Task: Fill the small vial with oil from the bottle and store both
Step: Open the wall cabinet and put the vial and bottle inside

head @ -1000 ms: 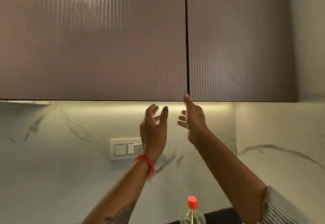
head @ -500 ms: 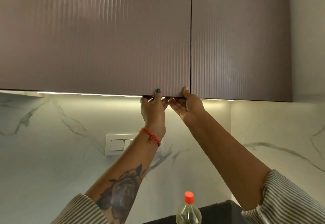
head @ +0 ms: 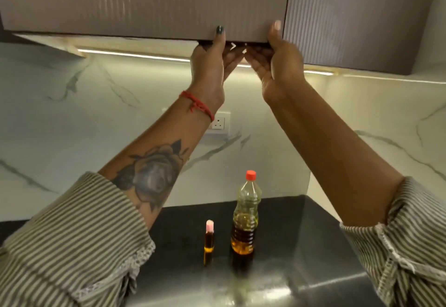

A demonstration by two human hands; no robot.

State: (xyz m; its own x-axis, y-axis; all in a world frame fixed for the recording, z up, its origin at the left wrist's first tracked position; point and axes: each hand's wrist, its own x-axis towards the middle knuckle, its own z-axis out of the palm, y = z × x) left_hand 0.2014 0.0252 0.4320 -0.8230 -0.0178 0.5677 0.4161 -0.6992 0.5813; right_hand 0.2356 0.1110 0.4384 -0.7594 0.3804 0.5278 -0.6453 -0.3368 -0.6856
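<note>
While both hands, left and right, hook the cabinet door's lower edge, the capped bottle and small vial stand side by side on the worktop. Likely slick, light; grip each around the body.
</note>
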